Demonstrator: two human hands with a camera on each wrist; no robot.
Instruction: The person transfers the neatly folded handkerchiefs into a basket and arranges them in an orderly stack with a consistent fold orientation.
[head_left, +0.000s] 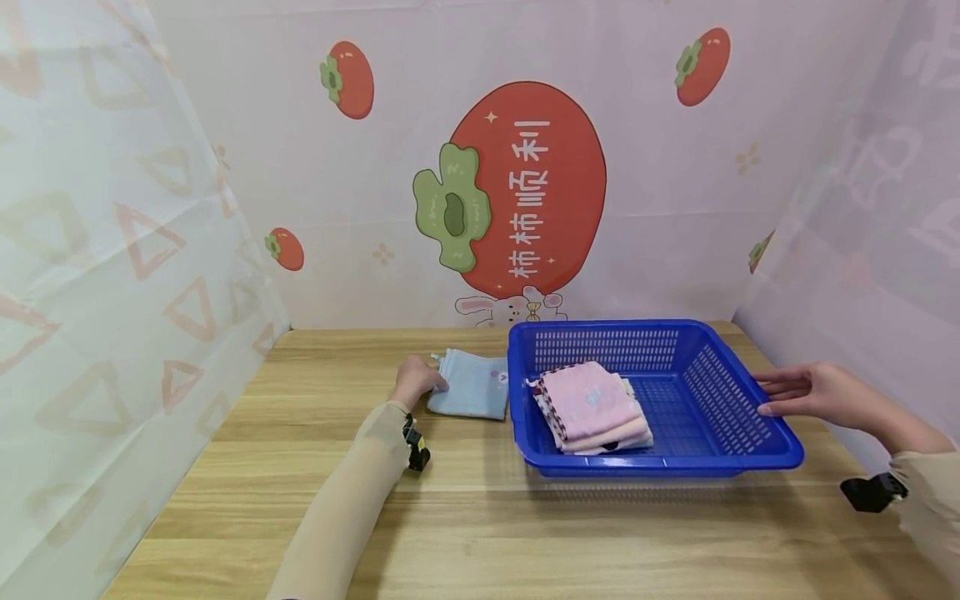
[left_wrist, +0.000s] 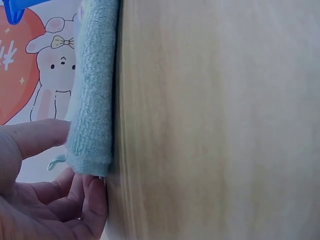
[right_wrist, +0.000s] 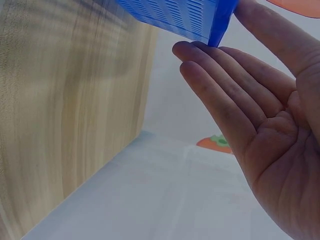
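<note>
A folded light blue towel (head_left: 471, 385) lies flat on the table, left of a blue plastic basket (head_left: 660, 461). My left hand (head_left: 417, 380) is at the towel's left edge. In the left wrist view the thumb lies against the towel's upper face and the curled fingers meet its edge near the tabletop, pinching it. Inside the basket's left part is a stack of folded cloths, a pink towel (head_left: 588, 402) on top. My right hand (head_left: 813, 394) holds the basket's right rim, thumb over it and the nearly straight fingers beneath.
The wooden table (head_left: 300, 500) ends against a printed cloth backdrop (head_left: 660, 217), with more cloth hanging at the left and right sides. A small loop (left_wrist: 56, 162) sticks out from the blue towel's corner.
</note>
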